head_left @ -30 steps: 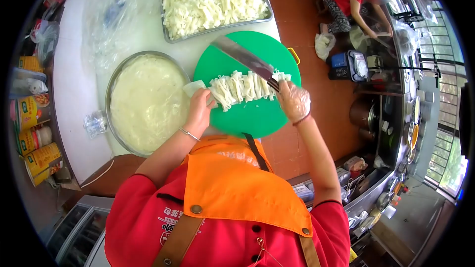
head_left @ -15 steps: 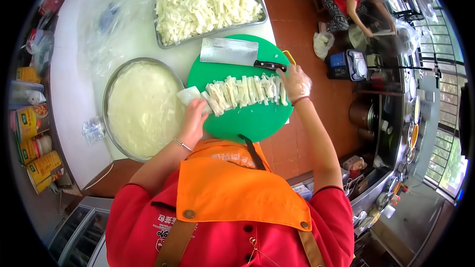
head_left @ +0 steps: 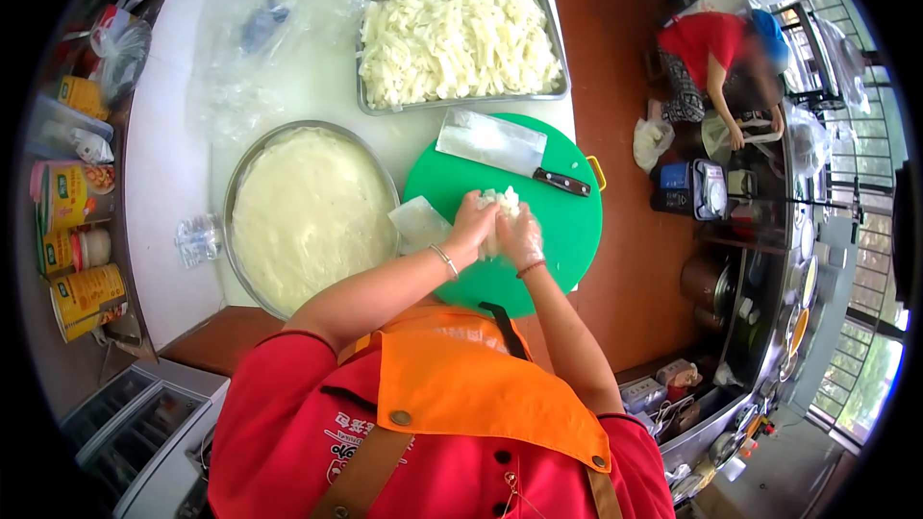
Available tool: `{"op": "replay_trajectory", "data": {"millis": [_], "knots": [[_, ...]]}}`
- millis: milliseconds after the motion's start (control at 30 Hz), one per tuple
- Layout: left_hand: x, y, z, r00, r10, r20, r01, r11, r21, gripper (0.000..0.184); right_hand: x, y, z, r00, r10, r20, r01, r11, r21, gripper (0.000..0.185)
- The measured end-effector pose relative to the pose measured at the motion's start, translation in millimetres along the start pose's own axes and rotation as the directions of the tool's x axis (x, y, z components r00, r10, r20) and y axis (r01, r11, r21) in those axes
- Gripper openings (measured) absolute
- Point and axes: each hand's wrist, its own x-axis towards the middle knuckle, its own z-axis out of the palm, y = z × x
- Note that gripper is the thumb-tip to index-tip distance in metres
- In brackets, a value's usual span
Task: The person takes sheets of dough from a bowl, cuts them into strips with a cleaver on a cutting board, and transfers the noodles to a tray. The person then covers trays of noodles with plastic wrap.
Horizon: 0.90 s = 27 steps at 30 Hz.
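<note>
My left hand [head_left: 472, 227] and my gloved right hand [head_left: 521, 237] are closed together around a bunch of white noodle strips [head_left: 502, 198] over the round green cutting board [head_left: 570, 231]. Strip ends poke out above the fingers; the rest is hidden in the hands. A cleaver [head_left: 491, 142] with a black handle lies on the board beyond them. Beside my left wrist, a flat whitish square piece [head_left: 420, 223] rests at the board's left edge; I cannot tell its material.
A metal tray [head_left: 461, 103] heaped with cut strips stands behind the board. To the left is a round metal pan [head_left: 231, 211] holding a pale sheet. Clear plastic wrap [head_left: 260, 58] covers part of the table [head_left: 159, 183]. Another person [head_left: 707, 58] crouches at the right.
The row of strips spread across the board is now gathered between my hands. My right hand came in from the right edge, and my left hand left the whitish square piece.
</note>
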Motion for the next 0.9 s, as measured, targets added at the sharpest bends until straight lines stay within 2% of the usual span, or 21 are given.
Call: {"op": "replay_trajectory", "data": {"millis": [33, 67, 100, 167, 267, 367, 433, 500, 567, 600, 633, 700, 733, 800, 833, 867, 900], "knots": [[-2, 8, -3, 0.998, -0.035, 0.051, 0.036, 0.999, -0.025, 0.046, 1, 2, 8, 0.999, -0.032, -0.021, 0.033, 0.998, 0.052, 0.057], [-3, 18, -7, 0.992, -0.067, 0.103, 0.072, 0.996, -0.049, 0.046, 6, 6, 11, 0.998, 0.014, 0.058, -0.021, 0.992, 0.128, 0.057], [-4, 27, -10, 0.983, -0.098, 0.158, 0.110, 0.991, -0.070, 0.046, 14, 13, 16, 0.995, -0.023, 0.099, 0.000, 0.974, 0.227, 0.055], [-2, 42, -19, 0.984, -0.117, 0.137, 0.137, 0.979, -0.148, 0.044, 28, 27, 26, 0.982, -0.093, 0.167, 0.015, 0.908, 0.418, 0.049], [1, 84, -30, 0.982, -0.088, 0.165, 0.123, 0.968, -0.216, 0.044, 44, -42, -8, 0.957, -0.136, 0.255, -0.052, 0.786, 0.616, 0.039], [30, 139, -36, 0.980, -0.027, 0.198, 0.077, 0.964, -0.254, 0.047, 99, -67, -10, 0.927, -0.128, 0.353, -0.190, 0.650, 0.735, 0.031], [60, 171, -40, 0.979, 0.030, 0.200, 0.026, 0.963, -0.270, 0.050, 132, -107, -29, 0.889, -0.241, 0.390, -0.172, 0.615, 0.770, 0.038], [92, 208, -43, 0.983, 0.081, 0.164, -0.043, 0.974, -0.223, 0.052, 172, -132, -32, 0.938, -0.203, 0.281, -0.015, 0.786, 0.618, 0.055], [124, 241, -43, 0.980, 0.142, 0.140, -0.118, 0.979, -0.167, 0.055, 229, -140, -19, 0.965, -0.182, 0.190, 0.082, 0.893, 0.442, 0.077], [140, 256, -44, 0.975, 0.178, 0.133, -0.161, 0.978, -0.133, 0.057, 253, -157, -23, 0.968, -0.153, 0.201, 0.085, 0.947, 0.311, 0.096], [156, 270, -45, 0.969, 0.213, 0.126, -0.202, 0.975, -0.098, 0.058, 264, -177, -31, 0.972, -0.133, 0.196, 0.075, 0.957, 0.279, 0.095], [199, 290, -49, 0.956, 0.279, 0.086, -0.286, 0.955, 0.078, 0.064, 283, -215, -41, 0.966, -0.032, 0.256, -0.078, 0.910, 0.408, 0.095], [219, 297, -51, 0.946, 0.316, 0.070, -0.324, 0.932, 0.165, 0.067, 316, -212, -32, 0.965, -0.047, 0.256, -0.047, 0.936, 0.349, 0.092], [255, 308, -53, 0.929, 0.345, 0.134, -0.364, 0.917, 0.166, 0.073, 388, -189, -7, 0.964, -0.072, 0.257, 0.013, 0.974, 0.226, 0.086], [263, 313, -53, 0.919, 0.356, 0.167, -0.383, 0.909, 0.167, 0.075, 384, -204, -17, 0.964, -0.047, 0.261, 0.021, 0.994, 0.104, 0.082], [271, 316, -53, 0.930, 0.338, 0.146, -0.365, 0.898, 0.245, 0.075, 382, -219, -31, 0.965, -0.021, 0.261, 0.027, 0.999, -0.019, 0.077], [278, 314, -54, 0.857, 0.499, 0.132, -0.498, 0.732, 0.465, 0.072, 378, -227, -39, 0.966, 0.008, 0.260, 0.030, 0.989, -0.143, 0.073]]}}
